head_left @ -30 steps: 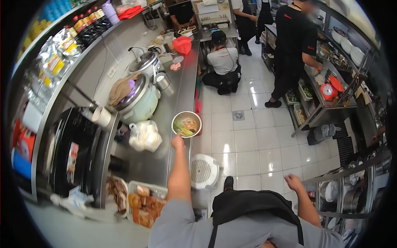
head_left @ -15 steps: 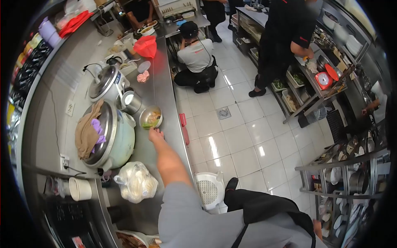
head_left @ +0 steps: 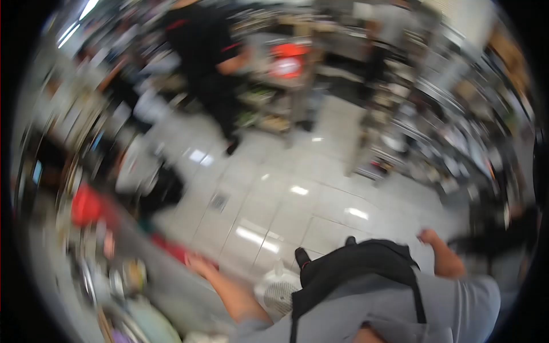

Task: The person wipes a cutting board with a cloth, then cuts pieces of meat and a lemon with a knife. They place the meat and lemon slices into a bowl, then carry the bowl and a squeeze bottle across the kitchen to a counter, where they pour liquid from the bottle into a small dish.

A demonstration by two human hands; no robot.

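Note:
My left hand (head_left: 199, 265) is out over the counter's (head_left: 189, 291) front edge, overlapping a red object (head_left: 170, 247) beyond that edge. Motion smears its fingers, and no held thing shows. On the counter to the left of that hand rests a metal bowl (head_left: 135, 275) with food in it, apart from the hand. My right hand (head_left: 426, 236) hangs out to the right over the tiled floor, small and blurred, touching nothing that I see.
A white plastic stool (head_left: 278, 290) stands by the counter. One person (head_left: 140, 171) crouches to the left; another in black (head_left: 200, 63) stands at a bench with a red scale (head_left: 287, 62). Crowded shelves (head_left: 400, 143) line the right. A large pot (head_left: 148, 323) sits at lower left.
My view has swung to the right and is blurred. My left hand has left the bowl, which stays on the counter. My right hand and forearm have come into clearer view.

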